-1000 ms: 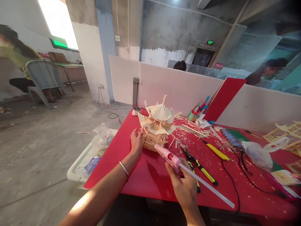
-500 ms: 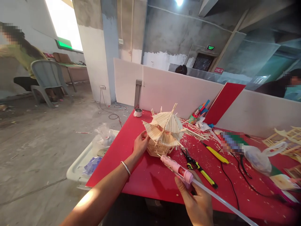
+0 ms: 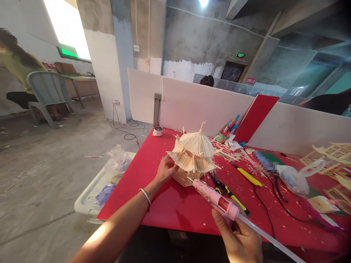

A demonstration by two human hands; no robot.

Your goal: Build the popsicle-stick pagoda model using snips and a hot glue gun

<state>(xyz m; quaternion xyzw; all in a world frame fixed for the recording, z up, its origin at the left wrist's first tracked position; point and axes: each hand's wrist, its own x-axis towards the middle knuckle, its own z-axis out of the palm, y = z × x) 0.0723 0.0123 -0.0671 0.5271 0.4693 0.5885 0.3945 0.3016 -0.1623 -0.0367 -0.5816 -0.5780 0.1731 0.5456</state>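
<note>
- One model [image 3: 193, 155]; lies just right of the left hand [image 3: 164, 169], forward-left of the right hand [image 3: 242, 233]; left hand nearer;
- Left fingers at its side, tips hidden; whether they grasp, cannot tell;
- Right hand clenched round the glue gun [image 3: 212, 197]; long axis slants forward-left from palm toward the model's base; nozzle contact not determinable;
- Pliers [image 3: 228, 191] just beyond right hand.

Through the head view, I am seeing the left hand [image 3: 165, 171] touching a stick-built pagoda [image 3: 193, 155] on the red tabletop [image 3: 164, 213]. The right hand [image 3: 242, 237] is gripping a pink glue gun [image 3: 212, 196], whose tip is pointing toward the pagoda's base. Pliers [image 3: 226, 190] are lying beyond the glue gun.
</note>
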